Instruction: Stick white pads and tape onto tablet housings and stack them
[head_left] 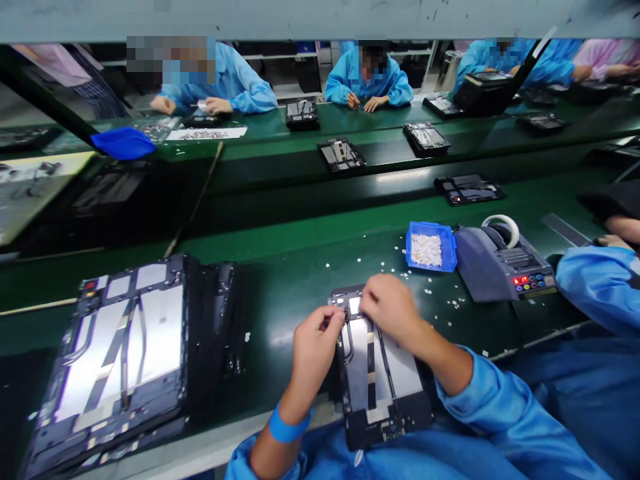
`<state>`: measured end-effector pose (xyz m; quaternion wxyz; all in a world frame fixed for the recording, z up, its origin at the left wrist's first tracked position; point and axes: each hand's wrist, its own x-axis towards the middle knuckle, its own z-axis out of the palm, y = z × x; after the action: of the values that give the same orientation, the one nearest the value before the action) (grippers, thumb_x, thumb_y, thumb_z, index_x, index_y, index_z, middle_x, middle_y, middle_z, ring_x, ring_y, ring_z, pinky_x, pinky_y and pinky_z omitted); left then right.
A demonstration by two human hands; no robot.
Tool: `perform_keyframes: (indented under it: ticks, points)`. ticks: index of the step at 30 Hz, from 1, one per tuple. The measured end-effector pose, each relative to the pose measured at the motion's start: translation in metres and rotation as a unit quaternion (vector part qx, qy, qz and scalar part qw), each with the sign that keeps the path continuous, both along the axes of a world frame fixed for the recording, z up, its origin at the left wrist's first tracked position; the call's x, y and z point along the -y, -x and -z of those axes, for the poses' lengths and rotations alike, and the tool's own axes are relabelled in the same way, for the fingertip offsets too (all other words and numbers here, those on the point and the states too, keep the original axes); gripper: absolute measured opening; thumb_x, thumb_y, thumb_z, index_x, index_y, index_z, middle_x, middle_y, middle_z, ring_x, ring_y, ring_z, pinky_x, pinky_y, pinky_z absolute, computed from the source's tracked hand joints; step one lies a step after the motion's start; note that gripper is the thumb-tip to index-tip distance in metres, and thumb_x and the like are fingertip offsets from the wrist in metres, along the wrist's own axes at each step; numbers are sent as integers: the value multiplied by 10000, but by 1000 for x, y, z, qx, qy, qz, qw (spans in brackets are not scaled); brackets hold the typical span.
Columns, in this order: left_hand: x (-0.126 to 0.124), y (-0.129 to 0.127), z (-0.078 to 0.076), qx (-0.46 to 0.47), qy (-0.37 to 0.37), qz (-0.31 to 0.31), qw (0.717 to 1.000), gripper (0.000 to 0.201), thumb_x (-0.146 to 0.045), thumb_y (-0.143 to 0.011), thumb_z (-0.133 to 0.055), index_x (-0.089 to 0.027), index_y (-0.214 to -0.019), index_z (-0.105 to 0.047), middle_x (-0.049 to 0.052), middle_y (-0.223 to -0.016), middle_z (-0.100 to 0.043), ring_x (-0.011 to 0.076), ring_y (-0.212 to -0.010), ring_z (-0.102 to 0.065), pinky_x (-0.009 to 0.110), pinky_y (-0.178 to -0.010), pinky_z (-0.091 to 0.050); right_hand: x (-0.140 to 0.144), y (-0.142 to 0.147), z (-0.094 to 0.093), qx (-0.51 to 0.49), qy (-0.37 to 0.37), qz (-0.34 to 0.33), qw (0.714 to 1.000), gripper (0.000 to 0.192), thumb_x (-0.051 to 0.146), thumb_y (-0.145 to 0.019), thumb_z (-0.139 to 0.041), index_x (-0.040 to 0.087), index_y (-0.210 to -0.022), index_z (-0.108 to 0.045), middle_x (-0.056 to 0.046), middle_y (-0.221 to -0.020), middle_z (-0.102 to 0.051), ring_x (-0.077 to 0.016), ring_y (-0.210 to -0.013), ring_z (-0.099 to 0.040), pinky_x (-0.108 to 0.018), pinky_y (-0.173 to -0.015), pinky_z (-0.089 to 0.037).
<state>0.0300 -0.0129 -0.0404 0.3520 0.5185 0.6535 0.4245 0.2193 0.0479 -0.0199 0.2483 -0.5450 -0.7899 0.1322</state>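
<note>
An opened tablet back (380, 373), black frame with silver plates and dark ribbon cables, lies on the green bench in front of me. My left hand (315, 343) pinches at its upper left corner, fingers closed on the frame edge or a small part there. My right hand (393, 310) rests over the top edge with fingers curled down; what it holds is hidden. A blue wrist strap (286, 429) circles my left wrist.
A stack of the same tablet backs (120, 360) sits at the left. A blue bin (431, 247) of small white pieces and a grey tape dispenser (503, 263) stand to the right. White scraps litter the bench. A co-worker's blue sleeve (600, 283) is at right; several people sit across the conveyor.
</note>
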Motion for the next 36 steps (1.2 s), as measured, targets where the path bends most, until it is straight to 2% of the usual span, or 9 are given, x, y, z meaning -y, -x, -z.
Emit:
perform_keyframes:
  ticks: [3,5,8,12,16,23,27,31,36]
  points:
    - [-8,3,2,108,40,1,993,206,-382,-852,-660,-185,-860,-718,54,-819,-770,192,-746,-700,284,-680,-528,-34,-62,-15,44,10,207,977,184,223,-911,-572,205,-730,-603,-54,-762,-667,-200,-745,-592,-299,-674,-349]
    - [-11,4,5,149,46,4,988,201,-379,-841,-659,-180,-854,-689,52,-806,-754,181,-745,-688,275,-684,-520,-47,-91,-21,98,39,270,957,177,244,-920,-575,188,-764,-637,-87,-775,-676,-226,-756,-601,-312,-674,-350]
    - [-13,3,8,166,43,-7,985,191,-367,-824,-676,-178,-848,-661,41,-797,-732,169,-748,-676,265,-695,-513,-32,-81,-19,75,17,144,986,128,169,-914,-569,175,-848,-679,-102,-886,-710,-235,-870,-630,-315,-760,-403]
    - [-9,0,9,144,37,-30,988,190,-363,-818,-683,-179,-858,-652,34,-795,-723,174,-749,-678,271,-691,-522,17,-6,-4,-3,20,-71,997,176,217,-981,-583,210,-851,-701,-54,-873,-726,-204,-855,-639,-307,-818,-443]
    - [-1,-3,4,76,20,-38,996,180,-369,-844,-661,-190,-859,-674,35,-795,-736,192,-757,-701,293,-701,-544,31,33,6,3,32,-79,996,140,204,-966,-614,207,-888,-730,-61,-893,-751,-217,-860,-664,-319,-833,-467]
    - [11,-9,4,-84,-79,-24,993,146,-314,-908,-617,-228,-877,-730,38,-854,-780,213,-816,-738,321,-762,-568,22,35,12,33,29,-36,998,144,126,-860,-599,213,-798,-696,-61,-823,-727,-213,-806,-652,-299,-754,-454]
    - [12,-5,7,-79,-84,-10,993,145,-325,-900,-630,-226,-873,-733,41,-864,-784,215,-828,-740,318,-763,-567,16,40,11,32,53,-72,996,126,113,-811,-597,210,-777,-669,-50,-807,-716,-202,-782,-629,-288,-723,-425]
    - [7,-1,9,4,-5,-40,999,164,-356,-879,-651,-205,-871,-714,39,-829,-764,201,-780,-719,300,-715,-555,-11,-7,-4,8,36,-14,999,124,110,-803,-582,202,-755,-649,-43,-791,-701,-188,-765,-612,-275,-717,-403]
    - [0,2,7,114,36,-39,992,200,-376,-845,-679,-178,-871,-691,41,-791,-748,187,-746,-707,284,-689,-548,-56,-108,-24,132,75,254,955,194,225,-905,-556,156,-824,-717,-138,-854,-737,-257,-801,-655,-318,-705,-399]
